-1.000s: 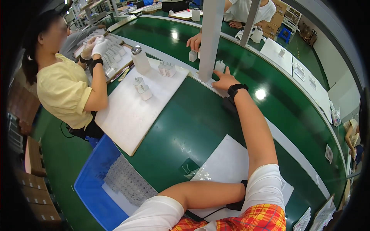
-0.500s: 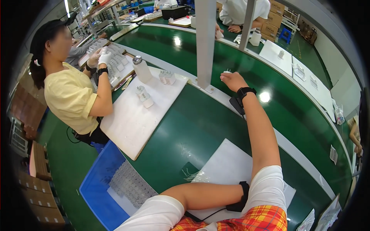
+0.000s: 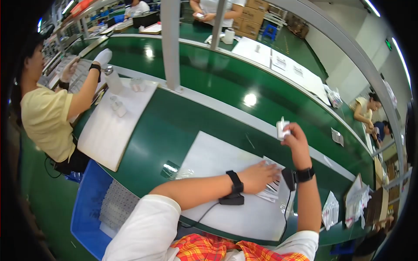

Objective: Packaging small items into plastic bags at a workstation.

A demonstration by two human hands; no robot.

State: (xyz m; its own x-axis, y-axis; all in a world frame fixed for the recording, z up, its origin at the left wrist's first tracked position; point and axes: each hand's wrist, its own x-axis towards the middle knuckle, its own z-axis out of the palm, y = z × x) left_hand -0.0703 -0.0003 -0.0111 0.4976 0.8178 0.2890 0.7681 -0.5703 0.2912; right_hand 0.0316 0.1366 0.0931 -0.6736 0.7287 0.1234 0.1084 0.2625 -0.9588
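Note:
My right hand [image 3: 298,141] is closed around a small white power adapter [image 3: 282,129] with its prongs pointing up. It is held in the air above the near edge of the green conveyor belt [image 3: 209,80]. My left hand [image 3: 257,177] lies flat, fingers stretched out, on a few flat white packets with dark printing [image 3: 271,189]. These rest on a white board [image 3: 209,158] in front of me. A black strap with a small black box is on each wrist.
On the left, a co-worker in a yellow top [image 3: 48,117] stands by another white board [image 3: 111,143] with adapters and a white bottle [image 3: 114,80]. A blue bin [image 3: 82,217] is at lower left. A grey post [image 3: 171,48] rises ahead. Clear bags [image 3: 357,202] lie at right.
My right hand has come back from over the belt with the adapter, which now shows clearly. My left hand, previously hidden behind my right arm, now shows on the packets. The view has swung right.

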